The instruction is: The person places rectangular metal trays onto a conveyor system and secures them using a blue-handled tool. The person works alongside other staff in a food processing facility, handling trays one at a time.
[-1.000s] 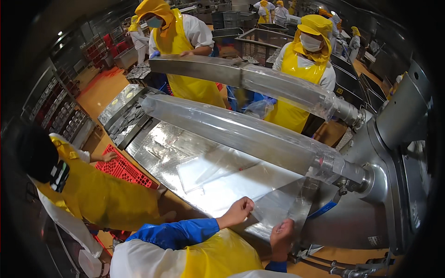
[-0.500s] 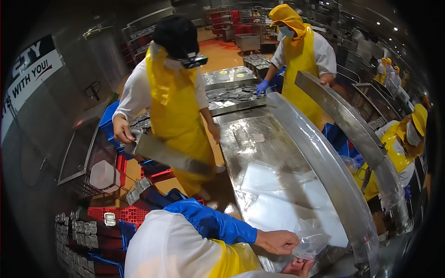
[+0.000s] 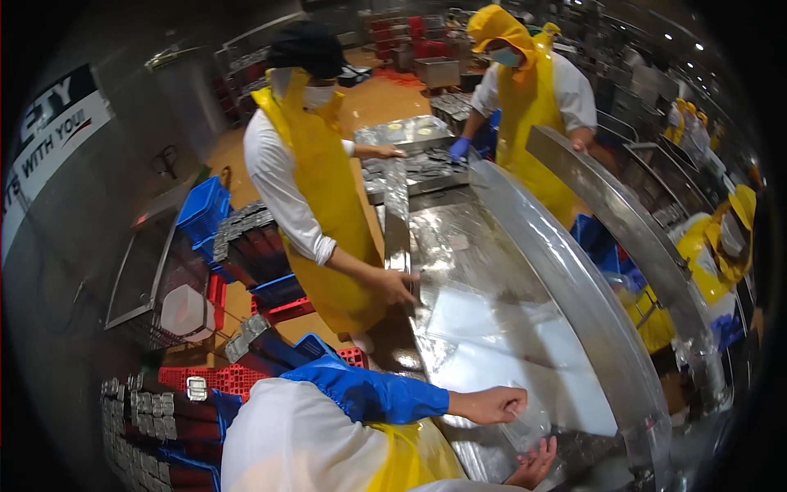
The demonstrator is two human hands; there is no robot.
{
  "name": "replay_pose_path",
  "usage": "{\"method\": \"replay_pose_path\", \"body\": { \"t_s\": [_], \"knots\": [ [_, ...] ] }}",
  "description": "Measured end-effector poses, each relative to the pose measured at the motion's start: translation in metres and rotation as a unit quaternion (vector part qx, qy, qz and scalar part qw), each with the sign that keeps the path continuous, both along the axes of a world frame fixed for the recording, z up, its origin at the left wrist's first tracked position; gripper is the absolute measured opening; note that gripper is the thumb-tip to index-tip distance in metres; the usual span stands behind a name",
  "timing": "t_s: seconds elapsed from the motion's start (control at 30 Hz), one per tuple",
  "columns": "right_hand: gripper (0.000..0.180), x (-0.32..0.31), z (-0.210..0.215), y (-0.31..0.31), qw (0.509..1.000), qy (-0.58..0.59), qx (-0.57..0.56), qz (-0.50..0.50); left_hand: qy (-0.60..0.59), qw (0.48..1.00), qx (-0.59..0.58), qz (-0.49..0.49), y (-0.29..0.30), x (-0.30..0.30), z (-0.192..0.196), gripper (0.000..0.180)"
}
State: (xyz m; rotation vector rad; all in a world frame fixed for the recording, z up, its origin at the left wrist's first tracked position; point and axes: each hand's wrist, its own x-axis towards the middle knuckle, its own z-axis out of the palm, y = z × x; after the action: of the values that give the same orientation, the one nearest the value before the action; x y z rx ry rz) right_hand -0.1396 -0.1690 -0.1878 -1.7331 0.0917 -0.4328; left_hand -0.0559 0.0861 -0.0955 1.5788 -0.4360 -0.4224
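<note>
Steel table (image 3: pixel 443 242) runs forward from the hands, wet-looking and shiny. Clear plastic film (image 3: pixel 529 424) sits between the two hands, above the near end of the table. Left hand (image 3: pixel 496 404): fingers curled in, pinching the film's edge. Right hand (image 3: pixel 534 466): nearer the body, fingers loosely spread at the film's other side; can't tell if it's gripping. Flat whitish sheets (image 3: pixel 504 361) lie just ahead of the hands. Right of those, a long film-covered metal chute (image 3: pixel 566 266) runs along the table, second metal chute (image 3: pixel 611 201) beyond it. Far end from the hands: tray (image 3: pixel 379 197) of flat grey packets. Ahead-left, a dark-capped co-worker (image 3: pixel 316 205) at the table edge, beside a long metal strip (image 3: pixel 397 205). Left of the hands: red crate (image 3: pixel 246 379), farther out white tub (image 3: pixel 187 312), blue crates (image 3: pixel 202 209). Orange floor (image 3: pixel 381 90), grey wall (image 3: pixel 123 164) far left.
</note>
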Motion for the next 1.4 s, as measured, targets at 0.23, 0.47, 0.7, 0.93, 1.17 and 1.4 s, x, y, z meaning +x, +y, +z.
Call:
{"method": "replay_pose_path", "body": {
  "t_s": [0.23, 0.47, 0.7, 0.93, 1.17, 1.4],
  "knots": [
    [0.081, -0.044, 0.06, -0.084, 0.935, -0.05, 0.293, -0.193, 0.101, 0.991, -0.062, 0.054, 0.009, 0.002, -0.046, 0.018],
    [0.054, -0.012, 0.141, -0.067, 0.969, -0.107, 0.145, -0.168, 0.096, 0.991, -0.089, 0.038, -0.023, 0.016, 0.0, 0.019],
    [0.051, -0.015, 0.139, -0.074, 0.974, -0.079, 0.153, -0.148, 0.08, 0.991, -0.109, 0.026, -0.024, 0.02, 0.017, 0.024],
    [0.031, -0.009, 0.176, -0.065, 0.972, -0.1, 0.082, -0.197, 0.11, 0.988, -0.101, 0.04, -0.026, 0.016, 0.023, 0.027],
    [0.03, -0.008, 0.161, -0.073, 0.975, -0.063, 0.15, -0.153, 0.106, 0.986, -0.124, 0.037, -0.029, 0.017, 0.028, 0.029],
    [0.027, -0.007, 0.156, -0.071, 0.973, -0.075, 0.155, -0.153, 0.105, 0.986, -0.122, 0.042, -0.024, 0.021, 0.027, 0.03]
  ]
}}
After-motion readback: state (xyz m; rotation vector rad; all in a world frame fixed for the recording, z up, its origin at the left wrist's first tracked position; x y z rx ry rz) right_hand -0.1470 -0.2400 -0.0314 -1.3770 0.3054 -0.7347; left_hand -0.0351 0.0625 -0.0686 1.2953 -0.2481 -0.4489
